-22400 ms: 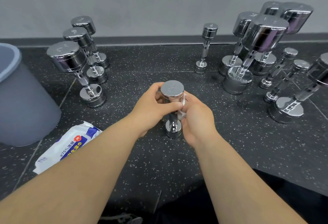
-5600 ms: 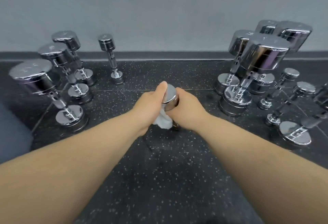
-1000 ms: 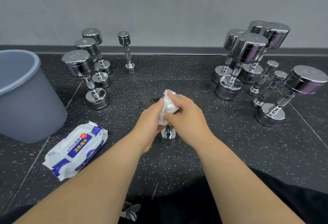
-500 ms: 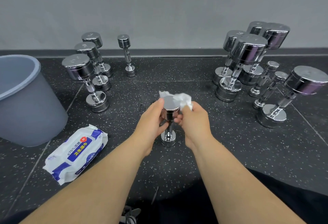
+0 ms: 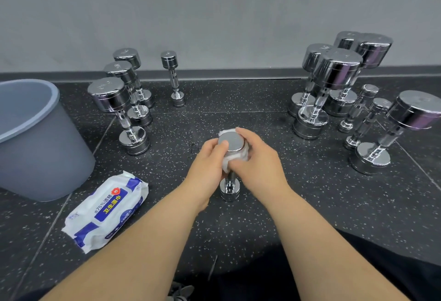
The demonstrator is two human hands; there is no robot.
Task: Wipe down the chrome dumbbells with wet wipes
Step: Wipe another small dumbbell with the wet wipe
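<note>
We wipe upper head of small dumbbell (image 5: 231, 142) — right hand (image 5: 259, 161) curled round wet wipe (image 5: 235, 156), left hand (image 5: 210, 161) gripping dumbbell steady. Next, likely — handle, lower head.

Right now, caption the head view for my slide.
Left hand steadies a small upright chrome dumbbell while right hand wraps a wet wipe round its top.
</note>
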